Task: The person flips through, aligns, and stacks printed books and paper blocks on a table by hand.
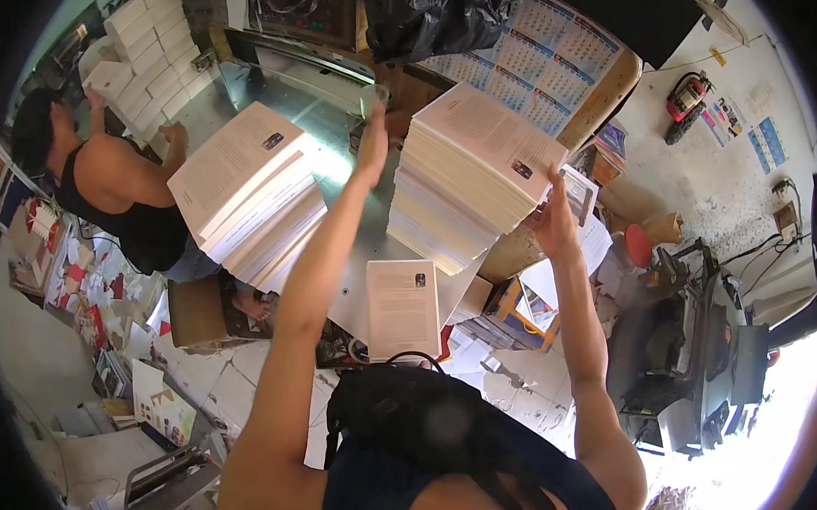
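A tall stack of printed book blocks (485, 138) stands on the metal table, its top page showing text and a small dark picture. My right hand (557, 217) touches its right front corner, with the thumb up along the side and the palm flat. My left hand (376, 142) is raised by the far left side of this stack, edge-on, its fingers stretched out and slightly blurred. Whether it touches the pages, I cannot tell. A second stack of book blocks (240, 162) leans on the left, beyond my left forearm. A smaller printed block (404, 310) lies at the table's near edge.
At the left, a co-worker (118, 176) in a black top sits by piled white blocks (149, 47). A calendar sheet (537, 58) and a black plastic bag (444, 16) are at the back. A dark machine (677, 343) stands at right; paper scraps (109, 277) litter the floor.
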`<state>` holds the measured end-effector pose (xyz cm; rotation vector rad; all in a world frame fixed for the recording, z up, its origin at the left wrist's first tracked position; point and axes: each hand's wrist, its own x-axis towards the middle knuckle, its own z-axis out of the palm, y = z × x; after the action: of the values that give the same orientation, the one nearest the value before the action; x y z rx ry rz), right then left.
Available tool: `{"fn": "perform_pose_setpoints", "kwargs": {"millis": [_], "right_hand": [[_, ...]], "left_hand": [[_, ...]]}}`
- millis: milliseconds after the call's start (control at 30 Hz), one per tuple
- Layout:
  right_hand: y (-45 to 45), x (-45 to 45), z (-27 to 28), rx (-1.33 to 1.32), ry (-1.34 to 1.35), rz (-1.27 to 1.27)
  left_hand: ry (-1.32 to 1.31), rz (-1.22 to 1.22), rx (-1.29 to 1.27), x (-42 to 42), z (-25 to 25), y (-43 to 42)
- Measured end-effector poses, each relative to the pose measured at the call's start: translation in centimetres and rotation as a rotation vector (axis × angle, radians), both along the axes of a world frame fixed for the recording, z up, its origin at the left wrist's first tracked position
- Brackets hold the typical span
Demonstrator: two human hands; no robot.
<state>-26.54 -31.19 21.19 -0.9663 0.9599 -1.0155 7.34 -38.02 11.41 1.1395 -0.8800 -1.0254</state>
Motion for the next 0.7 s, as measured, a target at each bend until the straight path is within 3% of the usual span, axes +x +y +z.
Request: {"fn": "perform_pose_setpoints", "kwargs": {"millis": [33, 100, 167, 233, 300, 400, 600, 700], "right_hand": [[-0.2, -0.5, -0.3, -0.009, 0.003, 0.013], [-0.4, -1.8, -2.1, -0.229, 0.338, -0.142], [-1.1, -3.1, -5.6, -0.433, 0.651, -0.232], [1.0, -1.4, -11.4, -0.64, 0.296, -0.258], [2.6, 1.3, -15.1, -0.981, 0.335, -0.291], [3.4, 4.3, -15.2, -0.833, 0.635, -0.375], [3.2, 5.8, -15.0, -0.786, 0.68, -0.534], [3.6, 6.1, -14.9, -0.796, 0.561, -0.53]], "left_hand": [[0.009, 0.072, -0.059, -1.3, -0.5, 1.5], [0.045, 0.231, -0.168, -4.8, -1.3, 4.4], [-0.1, 0.421, -0.209, -6.5, -1.9, 4.2], [-0.18, 0.57, -0.234, -7.6, -2.0, 3.8], [-0.199, 0.663, -0.228, -8.7, -1.8, 3.5], [-0.172, 0.731, -0.272, -9.2, -1.9, 3.1], [-0.097, 0.817, -0.319, -9.2, -3.0, 2.1], [-0.112, 0.853, -0.361, -9.0, -3.4, 2.0]]}}
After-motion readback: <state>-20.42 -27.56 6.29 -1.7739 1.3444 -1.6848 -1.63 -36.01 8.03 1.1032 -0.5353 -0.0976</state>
